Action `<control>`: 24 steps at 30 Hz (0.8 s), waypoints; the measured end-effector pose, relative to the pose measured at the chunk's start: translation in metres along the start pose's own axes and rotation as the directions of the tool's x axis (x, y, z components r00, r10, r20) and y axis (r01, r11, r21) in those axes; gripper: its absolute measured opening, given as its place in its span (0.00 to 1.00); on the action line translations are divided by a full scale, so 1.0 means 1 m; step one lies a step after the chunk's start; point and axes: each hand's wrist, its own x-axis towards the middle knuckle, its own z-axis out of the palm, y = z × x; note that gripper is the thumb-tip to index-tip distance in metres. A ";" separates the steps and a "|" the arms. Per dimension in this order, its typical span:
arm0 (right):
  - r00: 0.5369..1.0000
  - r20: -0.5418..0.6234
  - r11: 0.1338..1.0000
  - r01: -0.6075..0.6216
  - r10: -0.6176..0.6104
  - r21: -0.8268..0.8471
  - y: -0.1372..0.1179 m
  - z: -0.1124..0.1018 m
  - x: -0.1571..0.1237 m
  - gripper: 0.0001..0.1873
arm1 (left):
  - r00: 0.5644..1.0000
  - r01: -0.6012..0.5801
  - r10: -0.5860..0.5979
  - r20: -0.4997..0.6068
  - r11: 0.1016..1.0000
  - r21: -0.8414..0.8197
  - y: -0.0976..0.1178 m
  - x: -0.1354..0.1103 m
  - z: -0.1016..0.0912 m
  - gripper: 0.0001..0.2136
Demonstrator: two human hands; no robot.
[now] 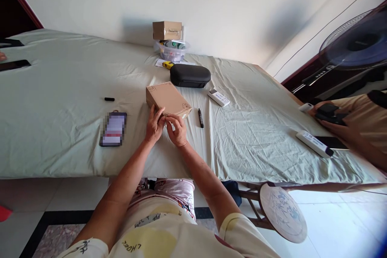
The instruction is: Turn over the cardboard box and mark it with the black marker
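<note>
Head view: above near side of table (69, 84), facing forward, down.

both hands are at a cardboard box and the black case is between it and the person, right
No: the head view shows the black case on the far side of the cardboard box. The left hand and right hand are at that box.

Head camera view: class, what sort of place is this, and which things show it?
Probably a room in a home, though a small workplace is possible: a table draped in loose, creased cloth, an electric fan, and a round stool with a decorated top.
</note>
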 end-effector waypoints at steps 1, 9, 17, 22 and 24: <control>1.000 -0.004 1.000 -0.005 0.005 -0.010 0.002 0.000 0.001 0.14 | 1.000 -0.012 0.012 0.007 1.000 0.002 0.000 0.000 -0.001 0.27; 0.994 -0.088 0.996 -0.072 0.068 -0.047 0.027 -0.008 0.003 0.16 | 0.999 -0.038 0.038 0.015 0.997 0.061 -0.001 0.001 -0.003 0.28; 0.937 -0.267 0.969 -0.244 0.225 -0.039 0.056 -0.028 0.008 0.13 | 0.998 -0.048 0.047 0.034 0.999 0.024 -0.001 0.002 -0.004 0.23; 0.872 -0.250 0.907 -0.411 0.422 0.096 0.067 -0.031 0.006 0.17 | 0.999 -0.035 0.036 -0.009 0.999 0.007 -0.005 0.007 -0.009 0.20; 0.860 -0.195 0.880 -0.440 0.471 0.181 0.066 -0.029 0.005 0.19 | 0.999 -0.024 0.024 -0.042 1.000 -0.001 -0.007 0.008 -0.010 0.21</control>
